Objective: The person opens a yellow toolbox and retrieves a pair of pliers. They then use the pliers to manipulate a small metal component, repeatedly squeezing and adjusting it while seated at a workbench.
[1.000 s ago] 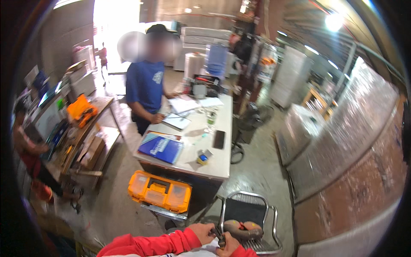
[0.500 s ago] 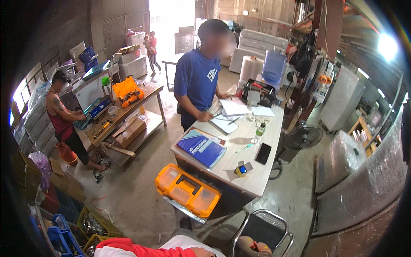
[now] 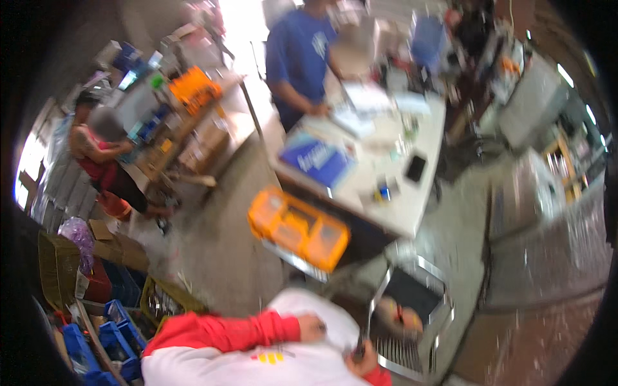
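Note:
My left hand (image 3: pixel 313 327), at the end of a red sleeve, rests over the pale cloth on my lap. Its fingers are smeared by motion, with a small dark spot at their tips. At the lower edge, my right hand (image 3: pixel 364 361) is closed round a small dark object (image 3: pixel 359 351), too blurred to name. That hand is beside the metal-framed chair (image 3: pixel 412 289), which has a brown rounded item (image 3: pixel 394 316) with red and yellow spots on its seat.
An orange toolbox (image 3: pixel 299 225) stands ahead, against a white-topped desk (image 3: pixel 386 212) bearing a blue record book (image 3: pixel 315 161) and a black phone (image 3: pixel 415 168). A person in blue (image 3: pixel 299 58) stands behind it; another works at the left bench (image 3: pixel 187 132). Blue bins (image 3: pixel 116 341) lie lower left.
The view has tipped down and blurred, so the desk, toolbox and chair sit higher and farther right. More of my lap shows, and my right hand has come into view.

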